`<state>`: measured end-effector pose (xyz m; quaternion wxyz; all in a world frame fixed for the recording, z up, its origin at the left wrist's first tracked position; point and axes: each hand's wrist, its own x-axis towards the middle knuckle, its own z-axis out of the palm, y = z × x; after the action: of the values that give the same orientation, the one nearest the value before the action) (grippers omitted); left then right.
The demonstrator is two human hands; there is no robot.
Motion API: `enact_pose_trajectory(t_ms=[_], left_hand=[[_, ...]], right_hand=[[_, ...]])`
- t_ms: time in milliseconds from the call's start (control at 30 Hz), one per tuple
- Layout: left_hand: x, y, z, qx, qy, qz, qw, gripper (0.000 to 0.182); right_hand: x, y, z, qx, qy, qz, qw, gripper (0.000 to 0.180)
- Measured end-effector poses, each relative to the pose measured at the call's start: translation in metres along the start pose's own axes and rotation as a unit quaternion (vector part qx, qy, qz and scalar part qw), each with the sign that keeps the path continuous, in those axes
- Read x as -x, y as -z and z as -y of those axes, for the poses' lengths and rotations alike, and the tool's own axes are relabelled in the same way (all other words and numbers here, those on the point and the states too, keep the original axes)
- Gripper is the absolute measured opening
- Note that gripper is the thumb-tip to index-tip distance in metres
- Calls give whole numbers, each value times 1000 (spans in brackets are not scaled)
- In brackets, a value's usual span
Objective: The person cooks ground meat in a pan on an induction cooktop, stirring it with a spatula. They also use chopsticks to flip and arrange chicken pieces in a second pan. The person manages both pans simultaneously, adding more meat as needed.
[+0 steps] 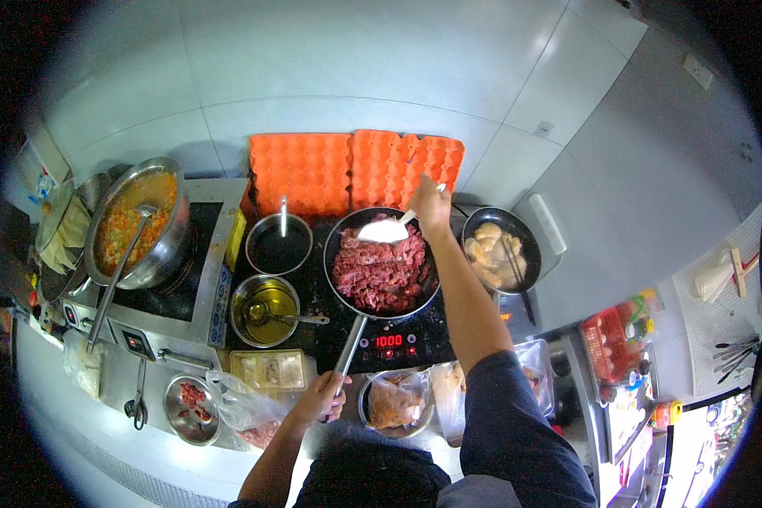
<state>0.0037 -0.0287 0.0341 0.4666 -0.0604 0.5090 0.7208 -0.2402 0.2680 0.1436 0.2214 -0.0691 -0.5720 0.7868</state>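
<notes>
Red raw meat pieces (381,270) fill much of a black frying pan (434,293) on an induction cooktop (427,357) with a lit red display. My left hand (320,397) grips the pan's long metal handle (350,352) near its end. Over the far side of the pan, my right hand (430,206) holds a white spatula (383,231) by its handle; the blade lies over the meat and looks blurred. I cannot tell whether the blade touches the meat.
Left of the pan stand a pot of dark liquid (279,247) and a pot of yellow oil with a ladle (272,303). A large steel bowl of diced vegetables (176,238) sits farther left. At right, another pan (532,254) holds pale food and chopsticks. Orange egg trays (301,168) lean behind.
</notes>
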Motion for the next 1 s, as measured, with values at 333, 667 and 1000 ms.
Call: enact_pose_trajectory(t_ms=[333,667,1000], left_hand=[[2,-4,-15,-26,25,-5,999,36],[-5,-14,7,23,34,-14,999,32],[-17,-20,15,15,26,34,999,31]], right_hand=[[49,-7,-23,76,-36,93,992,28],[-38,11,-20,83,50,35,995,45],[-27,42,-66,-84,-125,-424,893,30]])
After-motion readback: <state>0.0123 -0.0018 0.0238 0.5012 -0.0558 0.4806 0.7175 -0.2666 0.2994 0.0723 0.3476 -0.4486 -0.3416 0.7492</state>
